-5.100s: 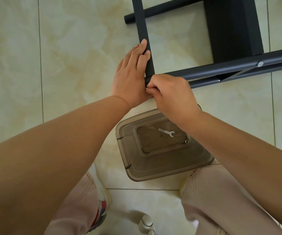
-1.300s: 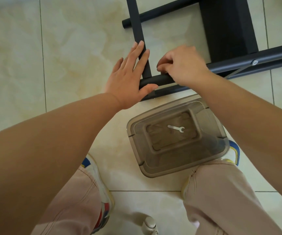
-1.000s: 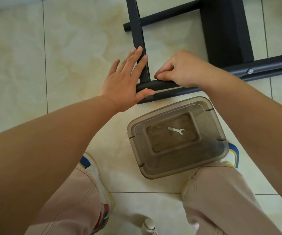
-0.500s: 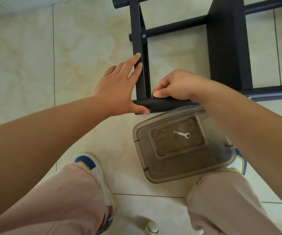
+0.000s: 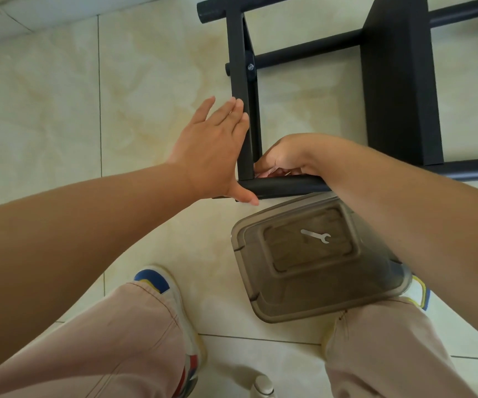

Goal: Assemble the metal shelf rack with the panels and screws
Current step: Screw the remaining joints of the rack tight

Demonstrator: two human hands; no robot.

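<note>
The black metal shelf rack lies on its side on the tiled floor. A flat upright bar meets a round black tube at a corner in front of me. My left hand presses flat against the left side of the upright bar, fingers straight, thumb under the tube's end. My right hand sits curled in the inside corner of the joint, fingertips pinching something small that I cannot make out. A silver screw shows higher up on the bar. A black shelf panel stands to the right.
A translucent brown plastic box sits on the floor just below the tube, with a small silver wrench on it. My knees and shoes frame the bottom. A white object lies at the bottom edge.
My view has tilted up the rack, showing more of the upright bar. My right hand has slid left into the inside corner of the joint. My left hand stays flat against the bar.
</note>
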